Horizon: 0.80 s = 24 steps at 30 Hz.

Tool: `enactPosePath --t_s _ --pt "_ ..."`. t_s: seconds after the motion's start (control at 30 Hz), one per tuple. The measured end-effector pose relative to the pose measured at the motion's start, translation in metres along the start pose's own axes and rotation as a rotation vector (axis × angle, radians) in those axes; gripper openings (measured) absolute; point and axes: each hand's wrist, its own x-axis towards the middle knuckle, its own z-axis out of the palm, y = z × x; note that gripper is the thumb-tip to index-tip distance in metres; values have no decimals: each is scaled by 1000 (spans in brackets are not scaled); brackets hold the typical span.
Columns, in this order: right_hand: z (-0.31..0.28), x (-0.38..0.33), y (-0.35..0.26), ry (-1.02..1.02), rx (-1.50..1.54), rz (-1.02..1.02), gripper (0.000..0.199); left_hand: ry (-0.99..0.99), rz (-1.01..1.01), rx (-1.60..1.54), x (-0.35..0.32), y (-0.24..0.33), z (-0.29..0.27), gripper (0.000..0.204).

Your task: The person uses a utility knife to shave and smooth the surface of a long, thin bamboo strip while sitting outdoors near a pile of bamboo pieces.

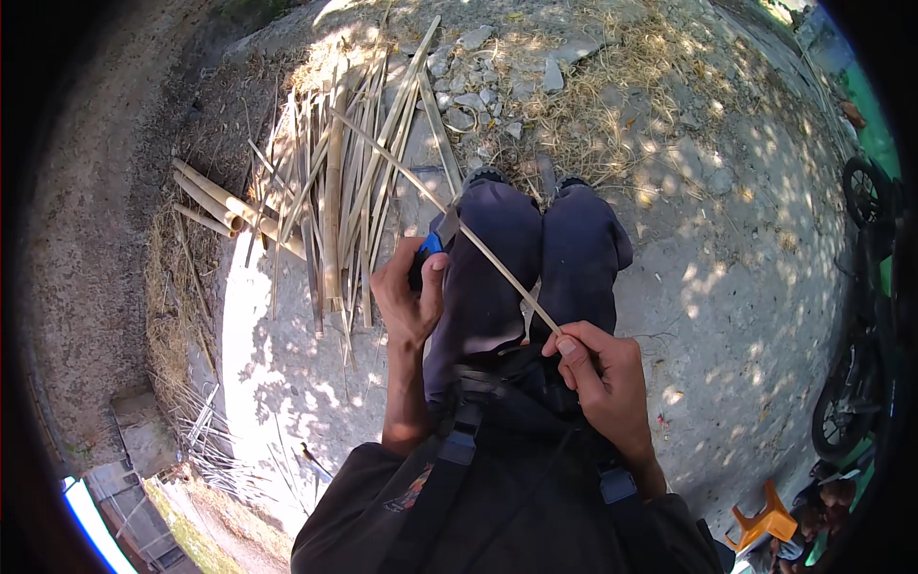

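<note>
My left hand (pixel 409 292) is closed round a knife (pixel 431 245) with a blue and black handle. Its short, broad blade (pixel 448 226) lies against a long, thin bamboo strip (pixel 500 269), above my left thigh. Between the thumb and fingers of my right hand (pixel 601 368), the near end of that strip is pinched. From there it slants up and left across my legs, and its far end reaches over a pile of split bamboo (pixel 335 182) on the ground.
Bamboo poles (pixel 215 198) lie left of the pile. Thin pale strips (pixel 215 445) are scattered at lower left. Broken stones (pixel 478 96) and dry straw (pixel 612 124) cover the ground ahead. To the right stand a motorcycle (pixel 846 402) and an orange stool (pixel 765 521), with people (pixel 822 507) beside it.
</note>
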Motion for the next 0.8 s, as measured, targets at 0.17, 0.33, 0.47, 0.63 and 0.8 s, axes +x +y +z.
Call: enactPosePath --t_s 0.17,0.33,0.47,0.63,0.8 --pt "-5 0 -1 29 -1 28 22 240 -80 -151 13 -14 -21 53" --pt "-6 7 -1 51 -2 16 22 -95 157 -165 -3 5 -11 35" --pt "-4 14 -3 38 19 -15 22 -275 185 -166 -17 24 -1 44" --pt "-3 15 -8 16 -10 -41 21 -387 265 -198 -16 28 6 26" --pt "-3 14 -5 41 -32 -66 21 -390 208 -147 -13 34 8 28"
